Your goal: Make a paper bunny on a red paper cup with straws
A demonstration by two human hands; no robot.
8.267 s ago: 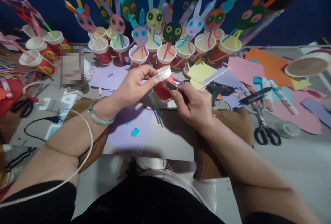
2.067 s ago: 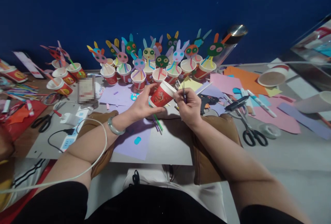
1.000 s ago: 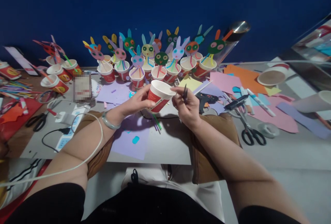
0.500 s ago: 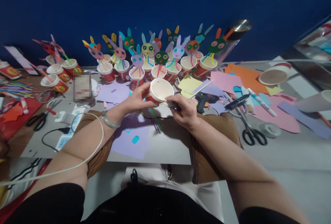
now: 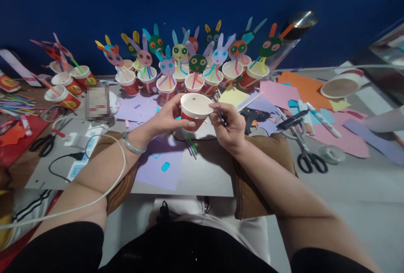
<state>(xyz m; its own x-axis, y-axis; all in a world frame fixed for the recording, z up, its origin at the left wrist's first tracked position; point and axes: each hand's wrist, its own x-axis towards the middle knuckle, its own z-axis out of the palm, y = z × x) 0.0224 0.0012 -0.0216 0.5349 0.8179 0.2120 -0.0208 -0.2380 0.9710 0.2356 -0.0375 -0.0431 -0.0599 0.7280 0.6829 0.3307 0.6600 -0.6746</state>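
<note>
My left hand (image 5: 172,117) is wrapped round a red and white paper cup (image 5: 191,122), held in the air above the table with its mouth facing up. Inside the cup's wall shows a small brownish spot. My right hand (image 5: 230,125) is closed at the right side of the cup, fingertips at the rim. Something small, dark and shiny shows between its fingers, mostly hidden. Below the cup, green and purple sticks (image 5: 190,143) lie over a sheet of purple paper (image 5: 159,168) with a small blue paper cutout (image 5: 166,166).
Several cups with paper rabbit heads (image 5: 198,63) stand along the back. On the right lie a black glue gun (image 5: 252,117), scissors (image 5: 311,159), markers (image 5: 323,119), tape (image 5: 331,154) and coloured paper. A power strip (image 5: 83,151) lies left, and a white cable (image 5: 124,159) crosses my left forearm.
The cup has tipped so that more of its red side shows. My right hand has moved slightly up and to the right and turned, its fingers still near the rim.
</note>
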